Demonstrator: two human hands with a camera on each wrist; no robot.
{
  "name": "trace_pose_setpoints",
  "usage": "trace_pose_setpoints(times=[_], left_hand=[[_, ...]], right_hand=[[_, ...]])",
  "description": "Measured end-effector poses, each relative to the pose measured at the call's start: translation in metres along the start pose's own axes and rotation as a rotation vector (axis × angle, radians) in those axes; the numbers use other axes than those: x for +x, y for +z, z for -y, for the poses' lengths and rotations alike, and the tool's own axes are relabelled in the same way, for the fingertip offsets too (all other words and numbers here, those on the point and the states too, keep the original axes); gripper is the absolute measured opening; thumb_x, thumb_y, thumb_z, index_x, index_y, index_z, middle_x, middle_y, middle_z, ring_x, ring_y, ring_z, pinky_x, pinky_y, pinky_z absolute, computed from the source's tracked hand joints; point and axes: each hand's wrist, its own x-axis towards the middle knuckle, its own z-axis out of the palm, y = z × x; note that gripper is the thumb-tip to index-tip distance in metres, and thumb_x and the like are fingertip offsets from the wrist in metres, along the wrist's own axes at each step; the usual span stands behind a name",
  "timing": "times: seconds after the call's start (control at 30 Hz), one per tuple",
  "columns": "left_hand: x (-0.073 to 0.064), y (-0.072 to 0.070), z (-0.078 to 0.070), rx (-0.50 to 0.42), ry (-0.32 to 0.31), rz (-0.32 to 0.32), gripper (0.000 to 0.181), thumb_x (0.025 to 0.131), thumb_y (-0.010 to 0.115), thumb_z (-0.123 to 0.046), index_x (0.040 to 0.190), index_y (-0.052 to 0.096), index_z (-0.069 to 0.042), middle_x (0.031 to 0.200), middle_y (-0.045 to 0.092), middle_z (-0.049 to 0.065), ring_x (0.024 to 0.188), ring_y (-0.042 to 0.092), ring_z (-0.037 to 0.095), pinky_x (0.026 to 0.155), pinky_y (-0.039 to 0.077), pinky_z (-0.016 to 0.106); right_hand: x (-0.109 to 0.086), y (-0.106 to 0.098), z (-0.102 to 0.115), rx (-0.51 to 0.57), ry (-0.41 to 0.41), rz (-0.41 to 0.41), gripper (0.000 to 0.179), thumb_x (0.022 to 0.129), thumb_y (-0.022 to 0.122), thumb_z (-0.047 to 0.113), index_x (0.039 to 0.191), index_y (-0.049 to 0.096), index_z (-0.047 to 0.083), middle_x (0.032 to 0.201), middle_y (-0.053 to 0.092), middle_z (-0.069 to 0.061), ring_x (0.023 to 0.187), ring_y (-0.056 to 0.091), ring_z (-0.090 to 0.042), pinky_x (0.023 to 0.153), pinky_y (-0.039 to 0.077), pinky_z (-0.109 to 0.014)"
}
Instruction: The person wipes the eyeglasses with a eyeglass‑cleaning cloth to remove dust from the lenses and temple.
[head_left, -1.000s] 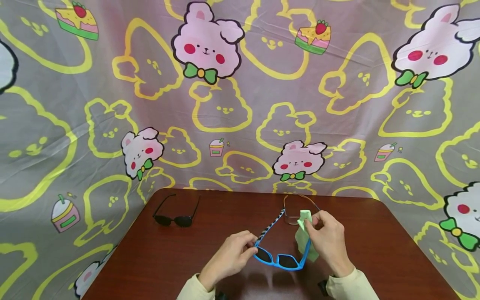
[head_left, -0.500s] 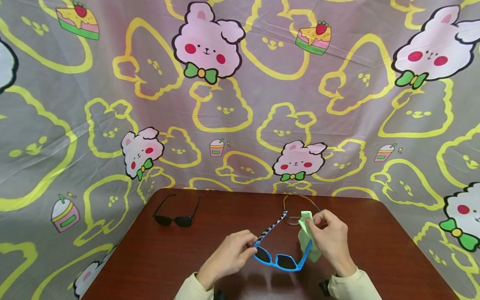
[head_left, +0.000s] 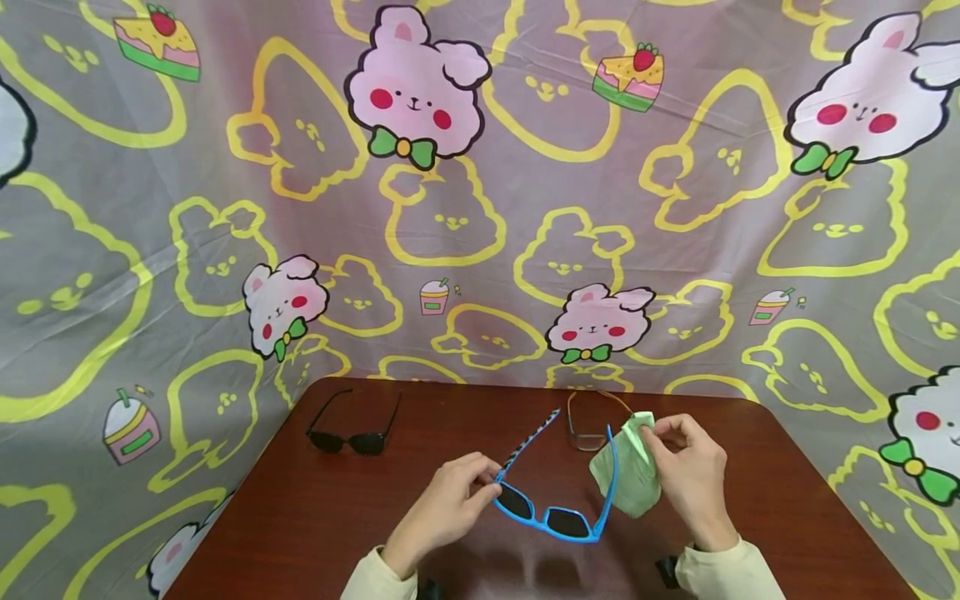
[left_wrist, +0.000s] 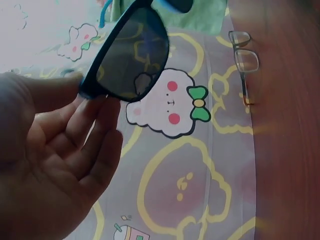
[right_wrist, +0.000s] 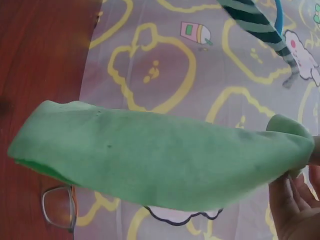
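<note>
Blue-framed sunglasses [head_left: 538, 523] with dark lenses are held above the table, temples unfolded and pointing away from me. My left hand [head_left: 448, 500] pinches them at the left hinge, beside the striped temple [head_left: 531, 440]. In the left wrist view, thumb and fingertips grip the corner of the frame by one dark lens [left_wrist: 135, 55]. My right hand [head_left: 688, 475] pinches the top of a light green cloth [head_left: 628, 475], which hangs down just right of the plain blue temple. The right wrist view shows the cloth [right_wrist: 160, 155] spread wide, its gathered end between thumb and fingers.
Black sunglasses [head_left: 347, 442] lie at the table's back left. Thin-framed eyeglasses [head_left: 588, 442] lie at the back, partly behind the cloth. The brown table [head_left: 300, 525] ends at a patterned curtain [head_left: 480, 192].
My right hand has drawn the cloth right, off the blue temple, whose tip now shows. The left hand and the sunglasses have shifted slightly left.
</note>
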Motion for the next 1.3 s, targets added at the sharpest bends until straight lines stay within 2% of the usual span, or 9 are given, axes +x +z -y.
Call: trace_pose_setpoints(times=[0.13,0.27,0.47,0.57,0.77,0.93,1.0,1.17,1.3], left_hand=[[0.001,-0.004,0.002,-0.033,-0.059,-0.104,0.010,0.088,0.065,-0.007,0.098,0.065,-0.011,0.086,0.059,-0.008,0.078,0.057,0.006,0.064,0.048,0.023],[0.002,-0.005,0.002,-0.025,-0.092,-0.194,0.011,0.088,0.065,-0.007,0.098,0.065,-0.012,0.086,0.060,-0.009,0.079,0.057,0.007,0.064,0.046,0.023],[0.002,-0.004,0.002,-0.016,-0.106,-0.290,0.015,0.084,0.068,-0.004,0.095,0.066,-0.014,0.083,0.059,-0.011,0.071,0.053,0.005,0.060,0.043,0.022],[0.003,-0.004,0.003,-0.038,-0.115,-0.334,0.015,0.083,0.069,-0.003,0.095,0.066,-0.013,0.084,0.061,-0.008,0.074,0.055,0.006,0.065,0.045,0.023],[0.006,-0.005,0.000,-0.067,-0.137,-0.422,0.014,0.084,0.068,-0.002,0.096,0.067,-0.008,0.084,0.063,-0.004,0.079,0.058,0.009,0.076,0.047,0.029],[0.008,-0.006,-0.004,-0.082,-0.153,-0.436,0.014,0.084,0.069,-0.003,0.097,0.067,-0.009,0.082,0.061,-0.009,0.081,0.058,0.009,0.078,0.047,0.030],[0.009,-0.005,-0.005,-0.084,-0.151,-0.436,0.015,0.084,0.069,-0.003,0.097,0.067,-0.009,0.082,0.061,-0.009,0.081,0.058,0.009,0.078,0.047,0.030],[0.009,-0.001,-0.006,-0.063,-0.112,-0.466,0.014,0.083,0.070,-0.002,0.096,0.067,-0.008,0.081,0.061,-0.007,0.079,0.059,0.009,0.075,0.047,0.029],[0.008,0.004,-0.006,-0.030,-0.083,-0.476,0.015,0.082,0.070,-0.001,0.095,0.067,-0.007,0.080,0.060,-0.007,0.078,0.059,0.009,0.074,0.048,0.029]], right_hand=[[0.000,-0.002,-0.002,0.003,0.030,0.026,0.010,0.077,0.076,0.005,0.084,0.069,0.007,0.078,0.069,-0.006,0.063,0.057,0.009,0.054,0.043,-0.011],[-0.004,-0.002,-0.003,0.003,0.034,0.061,0.012,0.079,0.075,0.005,0.090,0.073,0.006,0.084,0.069,-0.006,0.066,0.057,0.008,0.059,0.045,-0.009],[-0.011,-0.004,0.000,0.080,-0.015,0.150,0.026,0.077,0.076,0.002,0.103,0.071,0.003,0.101,0.066,-0.004,0.077,0.059,0.003,0.068,0.046,-0.009],[-0.016,-0.003,0.003,0.148,-0.054,0.189,0.034,0.075,0.076,-0.003,0.108,0.068,0.001,0.104,0.063,-0.006,0.079,0.060,0.000,0.069,0.047,-0.011],[-0.024,0.002,0.011,0.233,-0.179,0.180,0.046,0.070,0.073,-0.017,0.113,0.063,-0.005,0.093,0.065,-0.013,0.080,0.061,-0.001,0.067,0.047,-0.011],[-0.028,0.006,0.018,0.297,-0.346,0.163,0.032,0.068,0.067,-0.027,0.091,0.068,-0.005,0.087,0.064,-0.014,0.082,0.060,-0.005,0.069,0.046,-0.011],[-0.030,0.008,0.018,0.306,-0.406,0.146,0.033,0.066,0.065,-0.029,0.085,0.069,-0.002,0.085,0.062,-0.012,0.083,0.059,-0.008,0.070,0.045,-0.011],[-0.034,0.015,0.014,0.201,-0.524,0.096,0.037,0.063,0.070,-0.023,0.088,0.073,0.003,0.084,0.061,-0.004,0.077,0.057,-0.009,0.066,0.042,-0.012],[-0.039,0.021,0.012,0.128,-0.550,0.074,0.031,0.065,0.074,-0.012,0.090,0.070,0.005,0.083,0.063,-0.002,0.071,0.057,-0.009,0.065,0.041,-0.012]])
